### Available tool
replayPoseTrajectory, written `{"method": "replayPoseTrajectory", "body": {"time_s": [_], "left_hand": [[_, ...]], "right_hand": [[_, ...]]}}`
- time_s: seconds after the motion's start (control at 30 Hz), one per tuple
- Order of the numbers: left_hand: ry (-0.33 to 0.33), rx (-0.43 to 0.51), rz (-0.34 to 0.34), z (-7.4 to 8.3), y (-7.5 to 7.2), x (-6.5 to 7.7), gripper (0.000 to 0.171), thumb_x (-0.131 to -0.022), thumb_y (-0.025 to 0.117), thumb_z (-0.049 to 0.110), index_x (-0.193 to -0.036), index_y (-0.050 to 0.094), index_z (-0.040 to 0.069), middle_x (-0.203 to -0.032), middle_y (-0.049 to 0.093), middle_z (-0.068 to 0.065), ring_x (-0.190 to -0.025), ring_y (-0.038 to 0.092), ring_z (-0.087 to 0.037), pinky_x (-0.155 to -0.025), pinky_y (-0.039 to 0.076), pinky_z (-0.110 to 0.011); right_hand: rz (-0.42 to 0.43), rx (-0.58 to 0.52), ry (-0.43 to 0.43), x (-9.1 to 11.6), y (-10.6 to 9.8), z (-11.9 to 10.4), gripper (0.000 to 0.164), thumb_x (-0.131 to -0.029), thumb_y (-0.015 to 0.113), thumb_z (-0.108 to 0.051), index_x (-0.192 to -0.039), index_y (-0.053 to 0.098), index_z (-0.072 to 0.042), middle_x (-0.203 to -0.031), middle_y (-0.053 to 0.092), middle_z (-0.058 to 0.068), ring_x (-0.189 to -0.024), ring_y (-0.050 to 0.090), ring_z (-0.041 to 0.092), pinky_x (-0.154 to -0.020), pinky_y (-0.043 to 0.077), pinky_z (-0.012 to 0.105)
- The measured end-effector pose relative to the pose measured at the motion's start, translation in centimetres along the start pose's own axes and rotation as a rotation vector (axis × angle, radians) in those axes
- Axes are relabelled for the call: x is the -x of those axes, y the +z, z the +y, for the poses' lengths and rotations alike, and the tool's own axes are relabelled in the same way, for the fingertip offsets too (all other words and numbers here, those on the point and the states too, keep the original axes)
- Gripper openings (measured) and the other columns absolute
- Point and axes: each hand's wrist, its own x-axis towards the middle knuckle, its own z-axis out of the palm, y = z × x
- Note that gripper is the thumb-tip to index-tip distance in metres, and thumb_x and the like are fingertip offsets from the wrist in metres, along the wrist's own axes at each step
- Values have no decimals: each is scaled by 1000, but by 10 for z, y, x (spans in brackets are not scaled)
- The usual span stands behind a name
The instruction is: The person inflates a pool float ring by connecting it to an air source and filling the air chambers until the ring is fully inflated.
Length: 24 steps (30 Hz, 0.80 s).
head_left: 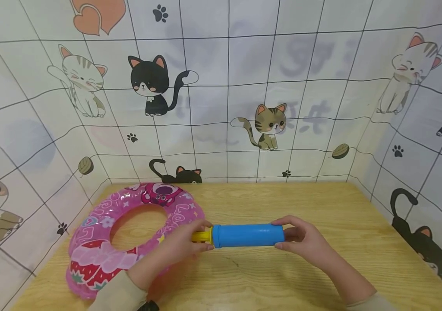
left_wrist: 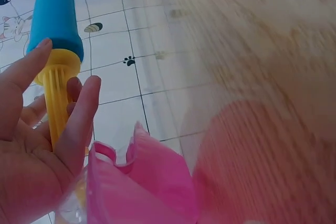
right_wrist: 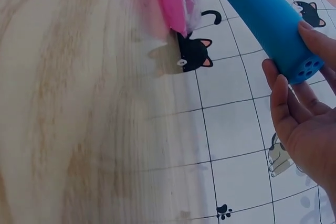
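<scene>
A blue hand air pump with a yellow handle lies level across the middle of the head view, held above the table. My left hand grips it at the yellow end, fingers and thumb about the collar where yellow meets blue. At the opposite end, my right hand pinches the blue barrel between thumb and fingers. Several small holes show in that end face in the right wrist view. A pink inflated swim ring with strawberry and bear prints lies behind and under my left forearm.
The wooden table runs back to a wall sheet printed with cats and grid lines, which also encloses the left and right sides. The swim ring takes up the table's left part. A dark object sits by the left sleeve.
</scene>
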Motion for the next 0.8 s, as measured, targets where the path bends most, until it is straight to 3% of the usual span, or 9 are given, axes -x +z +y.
{"method": "replayPoseTrajectory", "body": {"time_s": [0.17, 0.4, 0.57, 0.8], "left_hand": [[-11, -1, 17, -6, -3, 0, 49, -84, 79, 30, -128, 60, 22, -122, 62, -5, -110, 58, -30, -86, 53, -44], [6, 17, 69, -16, -7, 3, 49, -79, 83, 29, -124, 63, 24, -114, 63, 1, -101, 58, -22, -84, 54, -38], [-7, 94, 96, -20, -11, 5, 47, -78, 84, 24, -121, 64, 25, -111, 64, 2, -100, 59, -21, -85, 54, -36], [-32, 127, 119, -28, -16, 8, 48, -77, 85, 22, -121, 65, 23, -108, 65, 3, -98, 60, -20, -83, 54, -34]], "right_hand": [[-4, 31, -82, 4, -14, 1, 46, -84, 76, -8, -126, 58, -4, -120, 59, 17, -96, 67, 24, -79, 55, 33], [7, 32, -162, 17, -41, 2, 44, -84, 73, 3, -126, 58, -3, -120, 60, -5, -97, 66, 19, -76, 56, 33], [24, 45, -148, 26, -60, 5, 45, -85, 70, 6, -128, 57, -3, -122, 59, -10, -100, 66, 16, -75, 57, 33], [81, 80, -143, 38, -80, 5, 46, -86, 67, 9, -128, 53, -1, -123, 59, -13, -101, 65, 10, -75, 57, 31]]}}
